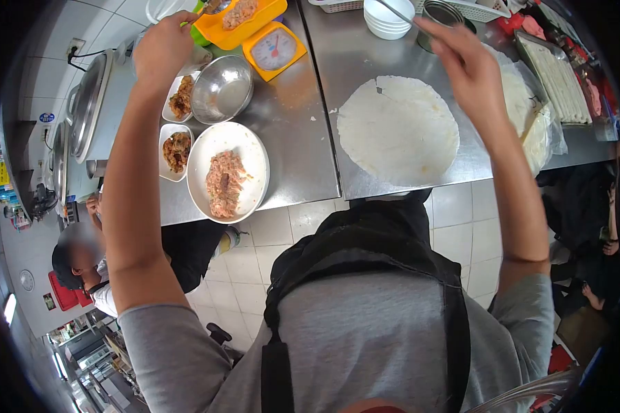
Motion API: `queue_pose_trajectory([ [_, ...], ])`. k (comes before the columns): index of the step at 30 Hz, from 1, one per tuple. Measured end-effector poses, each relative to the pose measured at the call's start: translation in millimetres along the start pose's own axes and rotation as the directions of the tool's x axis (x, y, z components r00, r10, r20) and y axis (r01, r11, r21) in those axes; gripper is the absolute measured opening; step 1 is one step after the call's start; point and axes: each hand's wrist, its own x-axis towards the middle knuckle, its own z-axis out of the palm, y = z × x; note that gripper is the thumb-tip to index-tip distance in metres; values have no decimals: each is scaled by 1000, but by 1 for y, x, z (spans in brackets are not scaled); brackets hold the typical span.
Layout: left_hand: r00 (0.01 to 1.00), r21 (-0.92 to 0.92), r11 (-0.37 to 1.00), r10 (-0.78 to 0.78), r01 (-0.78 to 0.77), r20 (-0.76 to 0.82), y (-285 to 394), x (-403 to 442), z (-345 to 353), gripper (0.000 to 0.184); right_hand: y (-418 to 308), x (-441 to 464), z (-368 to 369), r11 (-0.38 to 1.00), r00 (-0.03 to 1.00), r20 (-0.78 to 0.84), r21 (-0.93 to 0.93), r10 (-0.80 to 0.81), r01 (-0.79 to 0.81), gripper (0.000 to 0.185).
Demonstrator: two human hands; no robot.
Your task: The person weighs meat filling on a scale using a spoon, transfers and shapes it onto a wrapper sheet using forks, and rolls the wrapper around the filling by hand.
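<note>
My left hand is closed at the left corner of an orange scale tray with minced meat in it. The tray sits over an orange kitchen scale with a round dial. My right hand is closed around a thin metal utensil; its far end leaves the top of the view. Below and left of that hand, a thin round sheet of dough lies flat, with a small tear at its upper edge. A white bowl holds more minced meat.
Two white dishes of cooked filling and a steel bowl stand at left. Stacked white bowls and an open can are at the back. Dough sheets in plastic lie right. Another person is at left.
</note>
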Motion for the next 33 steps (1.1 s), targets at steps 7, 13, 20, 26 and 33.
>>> queue_pose_trajectory([
  [7,999,43,998,34,-34,7,4,0,-2,32,-50,104,47,899,966,239,-393,-104,194,33],
  [13,999,39,998,42,-43,20,16,-1,-7,34,-48,143,102,848,934,266,-411,-240,335,18],
  [20,998,7,1000,24,-24,49,23,-1,3,40,-52,158,135,835,913,339,-416,-225,360,14],
  [26,996,-97,994,-45,53,83,14,1,4,37,-55,168,143,849,923,277,-386,-268,362,14],
  [33,994,-492,866,-40,84,98,-28,13,19,32,-53,173,139,873,944,215,-371,-251,317,18],
])
